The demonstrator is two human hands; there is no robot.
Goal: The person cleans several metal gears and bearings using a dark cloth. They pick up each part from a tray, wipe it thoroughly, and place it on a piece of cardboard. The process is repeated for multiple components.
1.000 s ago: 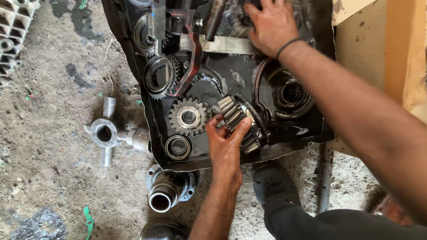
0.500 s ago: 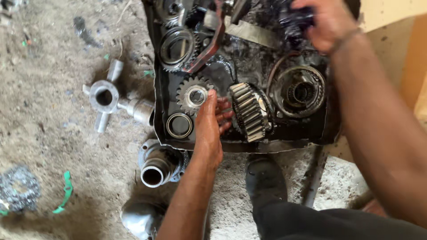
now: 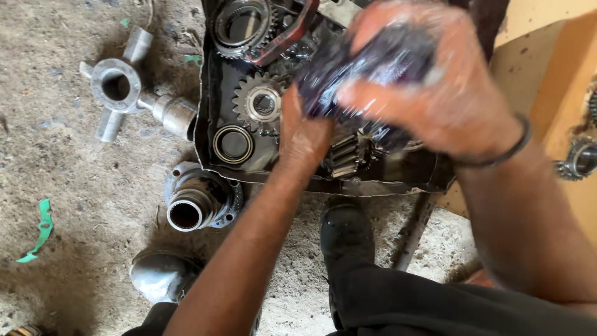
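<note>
An oily black metal tray (image 3: 210, 140) lies on the ground and holds several gears. My left hand (image 3: 303, 134) rests in the tray against a wide toothed gear (image 3: 343, 155); its fingers are hidden, so its grip is unclear. A smaller gear (image 3: 257, 102) and a round bearing ring (image 3: 233, 144) lie just left of it. My right hand (image 3: 429, 81), blurred and close to the camera, is closed around a dark, greasy, shiny lump (image 3: 367, 65) above the tray.
A large ring gear (image 3: 239, 26) and a reddish curved fork (image 3: 287, 38) lie at the tray's far end. On the concrete sit a cross-shaped spider (image 3: 118, 87), a splined flanged hub (image 3: 198, 202) and a dome-shaped cover (image 3: 163, 277). My black shoe (image 3: 346, 239) stands below the tray.
My right hand has come from the tray's far end up toward the camera with the dark lump in it. My left hand stays beside the wide gear. The view has shifted right.
</note>
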